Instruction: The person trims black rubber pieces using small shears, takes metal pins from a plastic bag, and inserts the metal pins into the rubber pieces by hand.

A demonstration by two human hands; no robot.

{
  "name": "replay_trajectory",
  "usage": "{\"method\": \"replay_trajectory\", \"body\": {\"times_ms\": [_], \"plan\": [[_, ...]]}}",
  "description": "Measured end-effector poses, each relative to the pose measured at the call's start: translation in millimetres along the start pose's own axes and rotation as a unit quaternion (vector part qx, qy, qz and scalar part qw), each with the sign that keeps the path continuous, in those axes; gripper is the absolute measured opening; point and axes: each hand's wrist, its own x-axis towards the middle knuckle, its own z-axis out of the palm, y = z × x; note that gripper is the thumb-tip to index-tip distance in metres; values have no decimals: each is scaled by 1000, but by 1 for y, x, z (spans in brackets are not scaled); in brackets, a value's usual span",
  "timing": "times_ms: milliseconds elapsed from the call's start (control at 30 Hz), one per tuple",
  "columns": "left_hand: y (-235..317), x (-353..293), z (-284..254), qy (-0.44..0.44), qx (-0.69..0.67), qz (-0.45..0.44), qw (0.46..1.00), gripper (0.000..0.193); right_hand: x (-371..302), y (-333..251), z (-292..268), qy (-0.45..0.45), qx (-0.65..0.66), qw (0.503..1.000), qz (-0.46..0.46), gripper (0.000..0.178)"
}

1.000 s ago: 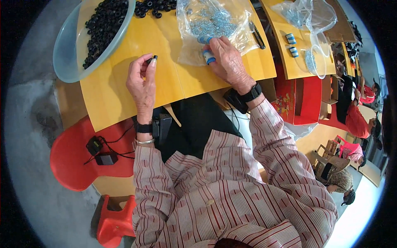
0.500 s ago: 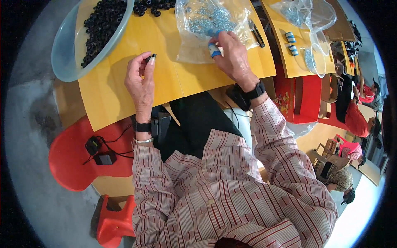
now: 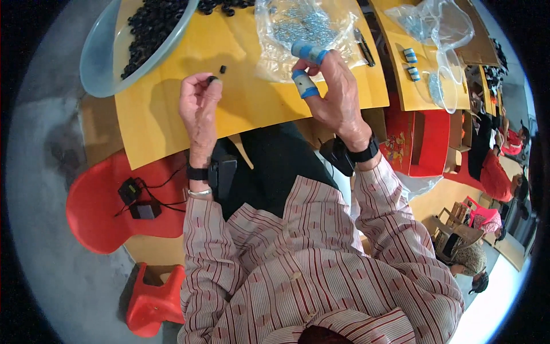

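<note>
My left hand (image 3: 199,109) is closed, pinching a small black plastic ring (image 3: 212,79) between thumb and fingertips above the yellow table. Just beyond those fingertips, another small black piece (image 3: 223,69) lies on the tabletop. My right hand (image 3: 338,94) hovers at the near side of a clear plastic bag (image 3: 275,64). Blue and white tape wraps its thumb and index finger, which are spread apart, while the other fingers curl in. No object shows between them. Many small shiny metal parts (image 3: 303,28) lie in the bag.
A translucent tub (image 3: 94,69) at the far left holds many black rings (image 3: 152,34). A black cutter-like tool (image 3: 365,47) lies right of the bag. On the neighbouring table (image 3: 421,98) are two blue-and-white rolls (image 3: 411,55) and a clear cup (image 3: 451,86). A red chair (image 3: 97,200) stands at left.
My right hand has drawn back from the bag toward me, its thumb and index finger opening wider. A black piece now rests on the table beyond my left fingertips. The view has shifted slightly.
</note>
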Motion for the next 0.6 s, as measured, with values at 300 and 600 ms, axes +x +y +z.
{"method": "replay_trajectory", "body": {"times_ms": [300, 600], "plan": [[44, -35, 9, -64, -117, 22, 991, 29, 4, -37, 4, -6, 9, 998, -68, 48], [59, -54, 13, -91, -121, 24, 988, 29, 10, -54, 3, -15, 12, 993, -120, 49]]}}
